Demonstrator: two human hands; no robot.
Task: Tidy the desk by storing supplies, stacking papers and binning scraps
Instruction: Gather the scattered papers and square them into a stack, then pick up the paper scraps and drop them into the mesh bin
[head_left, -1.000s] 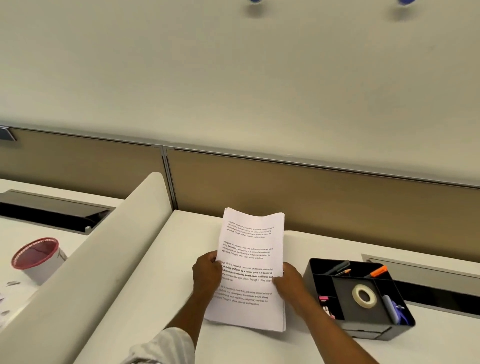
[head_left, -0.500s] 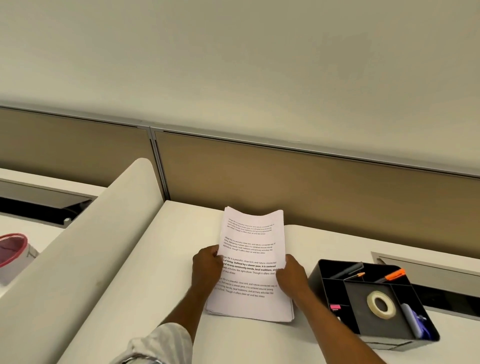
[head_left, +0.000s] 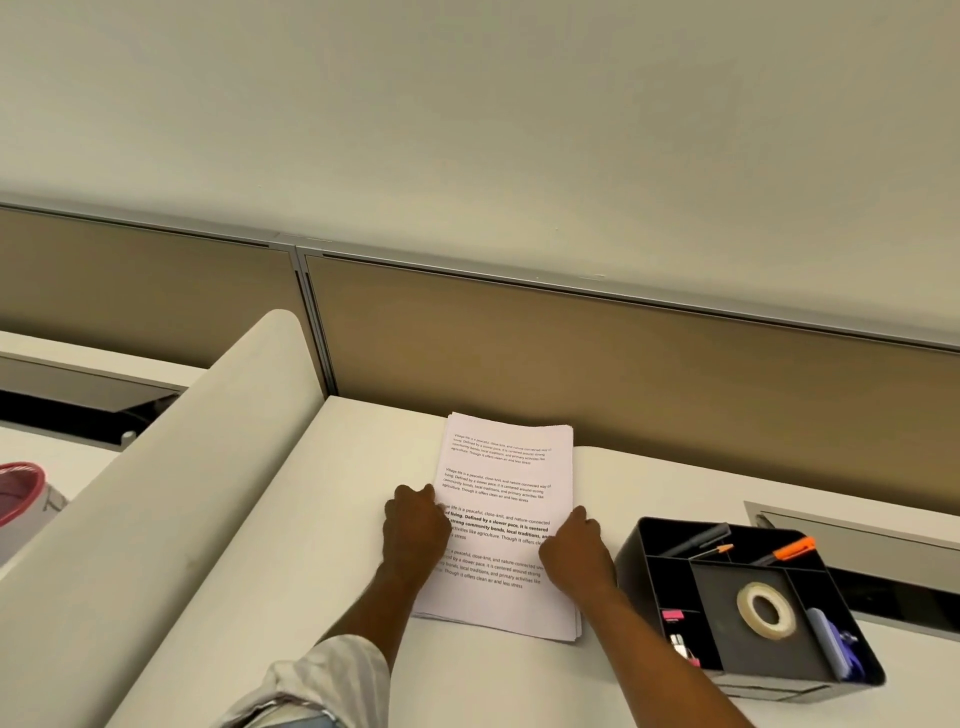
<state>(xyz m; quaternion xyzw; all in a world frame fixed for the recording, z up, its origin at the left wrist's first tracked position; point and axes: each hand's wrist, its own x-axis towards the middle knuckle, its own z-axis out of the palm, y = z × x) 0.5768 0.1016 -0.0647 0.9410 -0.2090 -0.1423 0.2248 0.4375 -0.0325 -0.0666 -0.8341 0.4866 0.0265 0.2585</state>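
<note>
The stack of white printed papers (head_left: 506, 525), lying on the desk left of the black compartmented organiser tray (head_left: 631, 558), is pressed between the left hand (head_left: 414, 527) and the right hand (head_left: 574, 552). The paper-stacking step appears nearly done, though the near edges look slightly fanned. Next, release is called for.

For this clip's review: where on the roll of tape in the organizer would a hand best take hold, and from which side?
The roll of tape lies flat in the middle compartment of the black organizer, hole facing up. Probably best from straight above: one finger in the hole, the thumb on the outer rim. The compartment walls would likely get in the way of a grasp from the side.
</note>
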